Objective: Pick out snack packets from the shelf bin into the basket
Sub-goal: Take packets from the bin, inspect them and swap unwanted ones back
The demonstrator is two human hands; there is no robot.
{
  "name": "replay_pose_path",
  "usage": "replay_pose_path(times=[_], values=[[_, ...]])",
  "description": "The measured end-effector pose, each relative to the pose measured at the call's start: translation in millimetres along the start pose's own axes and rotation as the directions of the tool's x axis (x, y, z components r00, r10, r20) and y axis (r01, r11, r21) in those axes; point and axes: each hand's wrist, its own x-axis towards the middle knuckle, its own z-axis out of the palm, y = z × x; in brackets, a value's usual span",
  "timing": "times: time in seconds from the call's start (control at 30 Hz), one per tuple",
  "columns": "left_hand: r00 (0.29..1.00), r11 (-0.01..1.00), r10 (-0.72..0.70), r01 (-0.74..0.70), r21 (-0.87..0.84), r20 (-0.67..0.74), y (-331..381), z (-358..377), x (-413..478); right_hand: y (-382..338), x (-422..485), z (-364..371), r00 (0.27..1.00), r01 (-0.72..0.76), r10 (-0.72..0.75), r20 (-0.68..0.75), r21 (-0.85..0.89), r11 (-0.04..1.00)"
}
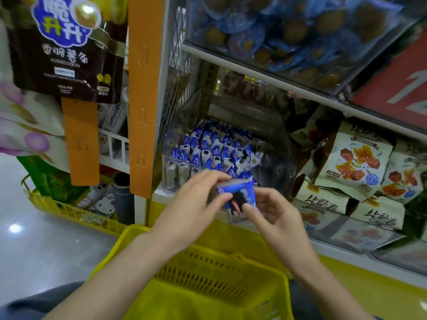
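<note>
Left hand: fingers curled over the top and left edge of one blue-and-white snack packet, thumb underneath.
Right hand: thumb and fingertips pinching the same packet at its lower right corner.
Snack packet: held between both hands, above the far rim of the basket and in front of the bin.
Yellow plastic basket: at 6 o'clock from the hands, slotted walls.
Clear shelf bin: at 12 o'clock, just behind the hands, holding a heap of matching blue-and-white packets.
Cream pizza-roll packets: at 3 o'clock, same shelf.
Blue round-lidded packs: shelf above, at 12 to 1 o'clock.
Orange hanging strip: at 11 o'clock.
Potato-sticks bag: at 10 o'clock, hanging.
Second yellow basket: at 9 o'clock, on the floor, holding goods.
</note>
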Motion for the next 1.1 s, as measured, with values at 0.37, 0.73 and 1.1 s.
replay_pose_path(times=[0.37, 0.73, 1.1], values=[[0.997, 0.822, 0.066, -0.080, 0.564, 0.045, -42.2, -23.2, 35.5, -11.7, 133.5, -24.4, 0.978, -0.203, 0.122, -0.166, -0.676, 0.708], [0.982, 0.806, 0.183, -0.126, 0.578, -0.040, -44.7, -19.6, 33.2, 13.7, 166.7, -3.9, 0.863, -0.373, 0.496, -0.096, -0.782, 0.499], [0.983, 0.820, 0.180, -0.132, 0.556, -0.032, -49.4, -16.3, 32.9, 39.2, 173.1, 12.6, 0.867, -0.365, 0.498, -0.027, -0.715, 0.596]])
